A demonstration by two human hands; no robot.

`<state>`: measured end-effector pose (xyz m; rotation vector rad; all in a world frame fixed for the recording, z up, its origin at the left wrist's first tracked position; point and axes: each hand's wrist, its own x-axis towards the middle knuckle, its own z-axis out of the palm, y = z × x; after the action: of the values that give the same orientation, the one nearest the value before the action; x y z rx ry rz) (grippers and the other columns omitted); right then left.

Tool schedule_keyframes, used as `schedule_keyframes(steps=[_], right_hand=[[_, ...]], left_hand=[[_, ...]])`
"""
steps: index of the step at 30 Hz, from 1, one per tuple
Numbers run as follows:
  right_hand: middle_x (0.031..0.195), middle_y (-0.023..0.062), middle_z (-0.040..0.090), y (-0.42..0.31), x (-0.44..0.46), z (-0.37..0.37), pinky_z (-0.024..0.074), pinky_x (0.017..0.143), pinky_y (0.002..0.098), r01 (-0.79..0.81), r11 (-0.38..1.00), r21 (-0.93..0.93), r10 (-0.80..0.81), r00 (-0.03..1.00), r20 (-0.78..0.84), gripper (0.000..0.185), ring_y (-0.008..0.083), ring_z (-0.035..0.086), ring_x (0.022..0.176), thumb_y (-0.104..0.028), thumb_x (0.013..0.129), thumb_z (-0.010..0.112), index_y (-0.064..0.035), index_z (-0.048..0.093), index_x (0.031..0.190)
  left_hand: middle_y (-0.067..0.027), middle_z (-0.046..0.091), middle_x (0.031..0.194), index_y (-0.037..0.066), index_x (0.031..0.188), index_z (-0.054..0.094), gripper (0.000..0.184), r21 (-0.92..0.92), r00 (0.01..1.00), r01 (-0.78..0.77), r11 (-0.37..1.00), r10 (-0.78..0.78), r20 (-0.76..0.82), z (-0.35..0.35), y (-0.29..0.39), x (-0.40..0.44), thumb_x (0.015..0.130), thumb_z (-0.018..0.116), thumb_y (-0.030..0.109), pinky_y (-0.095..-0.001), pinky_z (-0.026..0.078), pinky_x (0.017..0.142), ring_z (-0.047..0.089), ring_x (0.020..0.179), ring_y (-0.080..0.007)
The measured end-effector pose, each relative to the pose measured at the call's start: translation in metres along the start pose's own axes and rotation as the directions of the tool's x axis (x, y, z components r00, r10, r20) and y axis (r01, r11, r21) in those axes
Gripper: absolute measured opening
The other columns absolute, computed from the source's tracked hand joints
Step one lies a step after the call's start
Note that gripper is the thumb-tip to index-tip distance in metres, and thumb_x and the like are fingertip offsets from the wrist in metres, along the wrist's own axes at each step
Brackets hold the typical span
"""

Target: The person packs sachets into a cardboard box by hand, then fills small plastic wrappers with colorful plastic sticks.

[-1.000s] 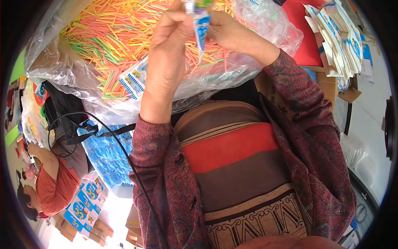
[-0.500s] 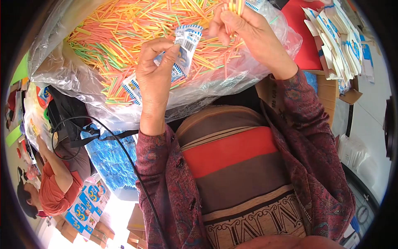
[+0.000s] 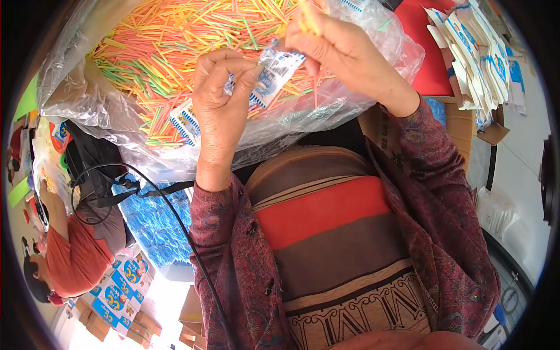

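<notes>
My left hand (image 3: pixel 224 96) pinches a small white-and-blue printed packet (image 3: pixel 274 76) between thumb and fingers. The packet tilts to the right, its barcode end towards my other hand. A second packet (image 3: pixel 185 123) of the same print shows beside my left wrist; whether the hand holds it too is hidden. My right hand (image 3: pixel 350 55) is closed on a few thin yellow-orange sticks (image 3: pixel 309 20), close to the packet's upper end. Under both hands lies a large heap of thin pink, yellow, orange and green sticks (image 3: pixel 169 35).
Clear plastic sheeting (image 3: pixel 76 96) surrounds the heap. Flat printed cartons (image 3: pixel 478 52) stand stacked at the right by a red surface (image 3: pixel 426 52). A black cable (image 3: pixel 169 204) hangs at my left. Another person in a red shirt (image 3: pixel 76 256) works at the far left.
My right hand has moved left and slightly down, bringing its sticks nearer the packet. The packet has swung to the right in my left hand. The other person's arm has shifted.
</notes>
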<state>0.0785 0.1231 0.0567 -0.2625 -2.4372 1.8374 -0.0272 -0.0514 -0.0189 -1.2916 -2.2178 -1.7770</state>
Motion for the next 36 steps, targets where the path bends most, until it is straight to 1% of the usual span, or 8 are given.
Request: schedule_keyframes(steps=[3, 8, 12, 15, 19, 23, 27, 36], right_hand=[[0.089, 0.0030, 0.060, 0.034, -0.002, 0.003, 0.0488, 0.065, 0.0255, 0.089, 0.994, -0.055, -0.089, 0.996, 0.009, 0.028, 0.0081, 0.059, 0.073, -0.023, 0.101, 0.049, 0.0001, 0.055, 0.116], [0.097, 0.0042, 0.062, 0.026, -0.004, 0.003, 0.0494, 0.069, 0.0260, 0.150, 0.938, -0.313, -0.130, 0.988, 0.083, 0.032, 0.0093, 0.060, 0.074, -0.025, 0.100, 0.050, -0.0011, 0.054, 0.121], [0.105, 0.0059, 0.064, 0.014, -0.007, -0.008, 0.0499, 0.075, 0.0269, 0.094, 0.982, 0.162, -0.095, 0.995, -0.003, 0.032, 0.0093, 0.061, 0.076, -0.023, 0.100, 0.051, -0.0019, 0.055, 0.123], [0.121, 0.0192, 0.058, -0.001, -0.008, 0.000, 0.0485, 0.090, 0.0329, 0.206, 0.622, 0.756, -0.058, 0.974, -0.217, 0.037, 0.0230, 0.061, 0.104, -0.029, 0.103, 0.041, 0.0032, 0.047, 0.121], [0.131, 0.0236, 0.051, 0.000, -0.006, 0.020, 0.0408, 0.102, 0.0403, 0.328, 0.597, 0.732, -0.112, 0.938, -0.329, 0.040, 0.0318, 0.051, 0.123, -0.032, 0.104, 0.038, 0.0029, 0.047, 0.120], [0.131, 0.0213, 0.052, 0.003, -0.001, 0.040, 0.0388, 0.103, 0.0370, 0.486, 0.660, 0.573, -0.239, 0.858, -0.454, 0.036, 0.0281, 0.049, 0.123, -0.028, 0.104, 0.037, 0.0030, 0.047, 0.119], [0.131, 0.0187, 0.052, 0.014, -0.004, 0.041, 0.0383, 0.102, 0.0336, 0.469, 0.811, 0.351, -0.341, 0.865, -0.368, 0.035, 0.0236, 0.049, 0.122, -0.025, 0.105, 0.036, 0.0038, 0.047, 0.122], [0.128, 0.0136, 0.055, 0.026, -0.003, 0.040, 0.0378, 0.100, 0.0301, 0.286, 0.879, 0.382, -0.205, 0.949, -0.239, 0.035, 0.0165, 0.049, 0.120, -0.023, 0.104, 0.040, 0.0044, 0.049, 0.124]], left_hand=[[-0.0063, 0.058, 0.095, 0.006, 0.083, 0.066, 0.012, 0.005, 0.999, 0.033, 0.999, -0.033, 0.039, -0.001, 0.004, -0.002, 0.076, 0.073, -0.002, -0.0292, 0.046, 0.079, 0.056, 0.092, -0.0190], [-0.0043, 0.057, 0.094, 0.005, 0.085, 0.065, 0.012, -0.055, 1.000, 0.015, 0.998, -0.014, 0.027, 0.001, -0.005, -0.003, 0.078, 0.070, -0.004, -0.0285, 0.046, 0.080, 0.055, 0.092, -0.0164], [-0.0028, 0.056, 0.095, 0.006, 0.087, 0.064, 0.014, -0.318, 0.989, 0.137, 0.938, -0.150, -0.014, 0.003, -0.012, -0.011, 0.079, 0.069, -0.005, -0.0281, 0.046, 0.080, 0.053, 0.093, -0.0145], [-0.0021, 0.055, 0.096, 0.006, 0.088, 0.063, 0.015, -0.463, 0.980, 0.186, 0.867, -0.200, 0.019, 0.011, -0.009, -0.014, 0.080, 0.069, -0.005, -0.0277, 0.045, 0.082, 0.052, 0.093, -0.0137], [-0.0023, 0.054, 0.097, 0.007, 0.088, 0.063, 0.015, -0.574, 0.954, 0.285, 0.768, -0.286, 0.091, 0.021, -0.001, -0.019, 0.080, 0.069, -0.005, -0.0271, 0.043, 0.085, 0.051, 0.093, -0.0138], [-0.0023, 0.053, 0.098, 0.007, 0.088, 0.063, 0.015, -0.551, 0.971, 0.229, 0.802, -0.225, 0.077, 0.026, -0.004, -0.020, 0.080, 0.070, -0.004, -0.0267, 0.042, 0.086, 0.051, 0.093, -0.0134], [-0.0023, 0.053, 0.097, 0.007, 0.088, 0.063, 0.014, -0.565, 0.969, 0.228, 0.793, -0.239, 0.055, 0.027, -0.001, -0.021, 0.080, 0.069, -0.004, -0.0268, 0.042, 0.086, 0.050, 0.094, -0.0131], [-0.0021, 0.053, 0.097, 0.006, 0.087, 0.062, 0.013, -0.587, 0.968, 0.220, 0.779, -0.251, 0.030, 0.035, -0.002, -0.023, 0.081, 0.069, -0.004, -0.0253, 0.043, 0.083, 0.051, 0.091, -0.0123]])
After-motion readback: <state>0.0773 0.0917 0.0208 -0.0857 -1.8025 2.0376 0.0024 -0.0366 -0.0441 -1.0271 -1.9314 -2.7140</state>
